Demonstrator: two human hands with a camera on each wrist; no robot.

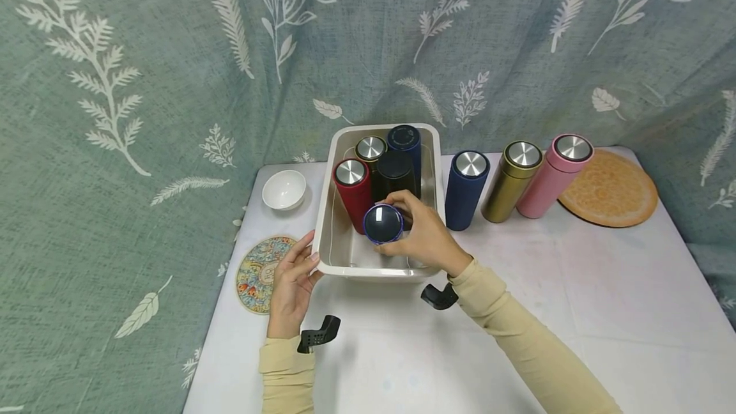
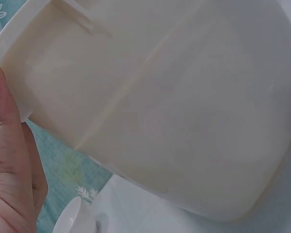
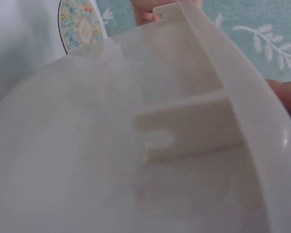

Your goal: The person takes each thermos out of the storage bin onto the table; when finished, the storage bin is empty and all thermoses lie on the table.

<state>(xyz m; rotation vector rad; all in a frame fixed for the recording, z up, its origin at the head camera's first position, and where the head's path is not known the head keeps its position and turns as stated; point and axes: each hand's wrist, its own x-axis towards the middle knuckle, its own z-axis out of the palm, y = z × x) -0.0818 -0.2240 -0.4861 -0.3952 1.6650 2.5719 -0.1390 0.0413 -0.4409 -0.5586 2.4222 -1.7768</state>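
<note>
My right hand (image 1: 422,232) grips a flask with a glossy dark lid and blue rim (image 1: 383,223) above the front part of a white plastic bin (image 1: 379,271). Its lower body is hidden beneath the lid. The left hand (image 1: 294,280) holds the bin's front left corner, its fingertips at the rim; the left wrist view shows that hand (image 2: 12,160) beside the outer wall. Inside the bin stand a red flask (image 1: 354,193), a gold one with a silver lid (image 1: 370,147), a black flask (image 1: 395,171) and a dark blue flask (image 1: 405,139).
Right of the bin stand a blue flask (image 1: 464,193), a gold flask (image 1: 508,187) and a pink flask (image 1: 549,181). An orange round mat (image 1: 612,190) lies beyond them. On the left are a white bowl (image 1: 284,190) and a patterned round mat (image 1: 253,276). A curtain (image 1: 356,37) hangs behind.
</note>
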